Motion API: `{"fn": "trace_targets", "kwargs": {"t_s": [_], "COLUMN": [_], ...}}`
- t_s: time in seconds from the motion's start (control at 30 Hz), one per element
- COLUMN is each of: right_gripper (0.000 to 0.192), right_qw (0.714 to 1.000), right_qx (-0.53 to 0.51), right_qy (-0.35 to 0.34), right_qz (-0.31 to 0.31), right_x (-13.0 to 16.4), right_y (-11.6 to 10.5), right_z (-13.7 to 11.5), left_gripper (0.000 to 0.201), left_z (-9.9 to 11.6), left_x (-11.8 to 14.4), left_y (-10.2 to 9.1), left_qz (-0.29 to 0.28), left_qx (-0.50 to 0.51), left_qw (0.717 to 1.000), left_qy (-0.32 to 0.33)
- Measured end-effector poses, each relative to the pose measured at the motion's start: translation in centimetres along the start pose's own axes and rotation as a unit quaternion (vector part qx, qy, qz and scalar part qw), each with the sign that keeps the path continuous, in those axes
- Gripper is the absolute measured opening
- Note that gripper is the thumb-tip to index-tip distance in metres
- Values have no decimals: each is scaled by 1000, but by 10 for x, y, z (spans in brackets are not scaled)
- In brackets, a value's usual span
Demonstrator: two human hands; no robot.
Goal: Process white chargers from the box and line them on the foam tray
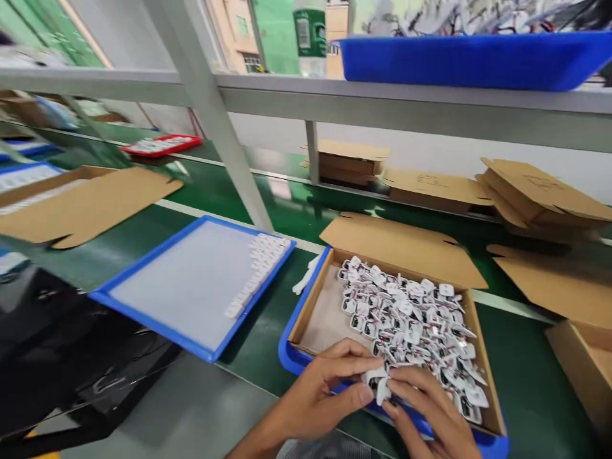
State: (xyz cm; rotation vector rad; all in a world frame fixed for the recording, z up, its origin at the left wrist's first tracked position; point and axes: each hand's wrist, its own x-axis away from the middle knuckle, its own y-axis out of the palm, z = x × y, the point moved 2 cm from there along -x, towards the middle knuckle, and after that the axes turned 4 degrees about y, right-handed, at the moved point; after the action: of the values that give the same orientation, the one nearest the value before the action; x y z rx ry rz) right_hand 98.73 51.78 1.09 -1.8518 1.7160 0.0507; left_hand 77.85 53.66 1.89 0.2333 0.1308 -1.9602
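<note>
My left hand [329,389] and my right hand [425,411] meet at the near edge of an open cardboard box [320,306] that sits in a blue tray [289,360]. Between their fingertips they pinch one small white plastic part [380,382]. The box holds a heap of several similar white parts [411,319], piled toward its right side. Left of it lies a flat blue-rimmed tray [157,299] with a row of white parts [258,271] lined along its right edge.
A grey shelf frame post [210,108] rises behind the trays. On the shelf stand a blue bin [473,60] and a bottle [310,35]. Flat cardboard boxes [535,188] lie at the back and right, a cardboard sheet [90,204] left, black plastic [62,344] near left.
</note>
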Motion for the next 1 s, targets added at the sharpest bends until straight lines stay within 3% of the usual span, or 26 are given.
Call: {"fn": "trace_targets", "kwargs": {"t_s": [0.23,0.33,0.47,0.53,0.7,0.87,1.0], "right_gripper": [45,44,42,40,39,42,48], "right_qw": [986,991,985,977,980,986,984], "right_qx": [95,27,-44,-61,-63,-20,-43], "right_qy": [-80,-30,132,172,163,141,146], "right_qz": [-109,-128,-102,-107,-98,-86,-98], "right_x": [0,-2,-2,-1,-1,3,4], "right_y": [-3,-4,-4,-3,1,3,4], "right_z": [5,10,23,26,21,16,17], "left_gripper": [34,37,41,42,47,44,43], "left_z": [-7,-14,-16,-14,-13,-17,-18], "left_x": [-4,-4,-1,0,1,1,2], "left_y": [7,8,8,8,8,11,15], "left_qz": [-19,-1,-3,-18,-28,6,30], "left_qx": [-27,-11,-21,-63,-93,-49,-65], "left_qw": [999,1000,1000,998,995,998,995], "left_qy": [-4,-2,-6,7,32,44,69]}}
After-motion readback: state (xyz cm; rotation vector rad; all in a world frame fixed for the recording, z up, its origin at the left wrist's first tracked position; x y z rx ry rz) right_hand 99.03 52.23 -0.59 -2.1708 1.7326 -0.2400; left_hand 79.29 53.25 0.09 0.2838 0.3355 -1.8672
